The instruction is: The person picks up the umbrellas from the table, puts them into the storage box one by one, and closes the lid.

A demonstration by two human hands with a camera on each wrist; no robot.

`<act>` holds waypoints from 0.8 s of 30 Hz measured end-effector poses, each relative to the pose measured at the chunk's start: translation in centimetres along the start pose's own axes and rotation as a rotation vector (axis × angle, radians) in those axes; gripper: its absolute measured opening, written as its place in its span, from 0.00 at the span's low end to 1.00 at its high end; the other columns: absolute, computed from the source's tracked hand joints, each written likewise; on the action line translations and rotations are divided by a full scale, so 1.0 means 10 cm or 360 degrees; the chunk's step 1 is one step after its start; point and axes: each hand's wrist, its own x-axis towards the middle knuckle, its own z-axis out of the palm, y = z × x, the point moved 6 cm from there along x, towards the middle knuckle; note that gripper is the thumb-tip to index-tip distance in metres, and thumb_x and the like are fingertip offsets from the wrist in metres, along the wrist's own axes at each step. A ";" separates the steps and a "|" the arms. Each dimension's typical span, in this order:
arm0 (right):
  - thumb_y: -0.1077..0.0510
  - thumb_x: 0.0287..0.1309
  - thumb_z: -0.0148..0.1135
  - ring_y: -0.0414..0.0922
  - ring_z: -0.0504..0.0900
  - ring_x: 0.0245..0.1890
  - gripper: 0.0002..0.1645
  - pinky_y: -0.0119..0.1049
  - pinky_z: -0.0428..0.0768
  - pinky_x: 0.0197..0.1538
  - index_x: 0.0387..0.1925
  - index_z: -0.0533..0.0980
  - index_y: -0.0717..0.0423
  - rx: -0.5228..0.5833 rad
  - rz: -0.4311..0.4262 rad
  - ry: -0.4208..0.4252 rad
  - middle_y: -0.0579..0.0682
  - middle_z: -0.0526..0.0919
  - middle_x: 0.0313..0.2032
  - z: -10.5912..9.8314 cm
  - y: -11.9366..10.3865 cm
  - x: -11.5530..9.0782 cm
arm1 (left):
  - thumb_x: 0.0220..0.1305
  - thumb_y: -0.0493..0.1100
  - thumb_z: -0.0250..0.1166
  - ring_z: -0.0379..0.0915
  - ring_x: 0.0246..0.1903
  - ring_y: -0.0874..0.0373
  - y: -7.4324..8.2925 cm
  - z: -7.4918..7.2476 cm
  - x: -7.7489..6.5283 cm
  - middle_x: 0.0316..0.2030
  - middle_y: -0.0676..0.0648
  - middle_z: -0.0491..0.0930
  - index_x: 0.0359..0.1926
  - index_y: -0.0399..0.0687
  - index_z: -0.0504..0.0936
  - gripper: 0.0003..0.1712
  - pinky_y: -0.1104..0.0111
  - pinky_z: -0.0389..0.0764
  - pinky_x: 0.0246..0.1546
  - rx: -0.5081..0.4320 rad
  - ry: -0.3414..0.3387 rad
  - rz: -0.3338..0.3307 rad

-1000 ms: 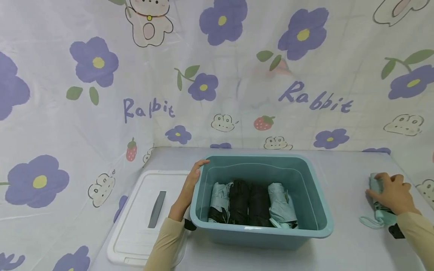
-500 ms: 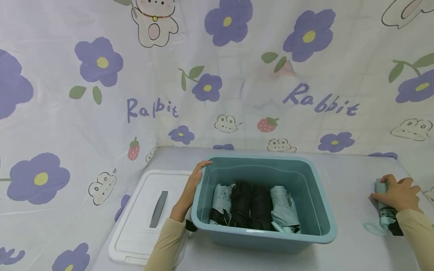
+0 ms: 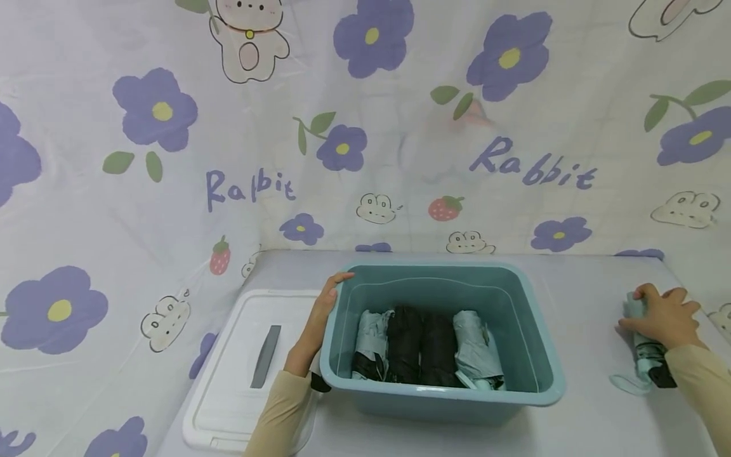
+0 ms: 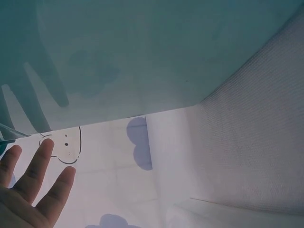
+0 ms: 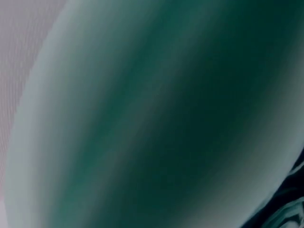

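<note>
At the left rim of a blue-green storage bin (image 3: 445,406), my left hand (image 3: 321,308) rests with a fingertip over the edge. Several fingers (image 4: 35,173) look straight and spread beside the bin's wall in the left wrist view. Far to the right, my right hand (image 3: 665,317) grips a light teal folding umbrella (image 3: 648,349) lying on the table, its wrist strap (image 3: 628,384) trailing toward the bin. A blurred, glossy green surface, perhaps the umbrella's handle (image 5: 142,123), fills the right wrist view. Inside the bin, side by side, lie light blue umbrellas (image 3: 476,346) and black ones (image 3: 405,343).
A white lid (image 3: 228,393) with a grey handle (image 3: 265,357) lies on the table left of the bin, partly behind my left forearm. A flower-printed curtain (image 3: 400,127) rises behind and to the left. The bin's right end shows bare floor beside the umbrellas.
Under my right hand the umbrella has turned slightly, its handle end now pointing more toward me. My left hand stays at the bin's rim, and the bin's contents look the same.
</note>
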 end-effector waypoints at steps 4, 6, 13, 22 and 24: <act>0.50 0.41 0.69 0.77 0.50 0.39 0.37 0.61 0.63 0.24 0.45 0.58 0.63 -0.0012 -0.0050 -0.0016 0.76 0.49 0.38 -0.04 -0.10 0.04 | 0.73 0.39 0.30 0.52 0.64 0.38 -0.02 0.00 -0.02 0.66 0.37 0.55 0.66 0.35 0.58 0.26 0.49 0.59 0.59 -0.0008 0.0005 -0.0006; 0.50 0.42 0.69 0.77 0.50 0.38 0.37 0.60 0.63 0.23 0.46 0.58 0.62 -0.0008 -0.0098 -0.0024 0.76 0.49 0.39 -0.08 -0.17 0.03 | 0.73 0.40 0.30 0.52 0.64 0.37 -0.04 0.00 -0.02 0.66 0.37 0.55 0.66 0.35 0.58 0.26 0.50 0.61 0.59 -0.0019 0.0003 -0.0004; 0.49 0.46 0.68 0.75 0.50 0.37 0.36 0.55 0.63 0.21 0.48 0.58 0.61 0.0020 -0.0264 -0.0045 0.76 0.49 0.41 -0.22 -0.40 -0.03 | 0.72 0.38 0.29 0.53 0.64 0.39 -0.02 0.00 -0.01 0.66 0.38 0.55 0.66 0.35 0.58 0.26 0.52 0.61 0.59 -0.0020 0.0006 -0.0005; 0.48 0.43 0.68 0.71 0.50 0.37 0.37 0.53 0.64 0.22 0.47 0.60 0.61 -0.0071 -0.0337 -0.0108 0.75 0.50 0.41 -0.31 -0.70 -0.05 | 0.72 0.40 0.30 0.52 0.63 0.37 0.00 0.01 0.00 0.66 0.37 0.55 0.66 0.35 0.57 0.26 0.49 0.60 0.59 -0.0054 -0.0004 0.0004; 0.48 0.43 0.68 0.69 0.51 0.37 0.36 0.52 0.64 0.22 0.47 0.60 0.60 -0.0099 -0.0361 -0.0099 0.73 0.50 0.41 -0.33 -0.77 -0.06 | 0.73 0.40 0.30 0.52 0.63 0.36 -0.01 0.02 0.00 0.66 0.37 0.55 0.66 0.35 0.57 0.26 0.48 0.60 0.59 -0.0062 -0.0004 0.0002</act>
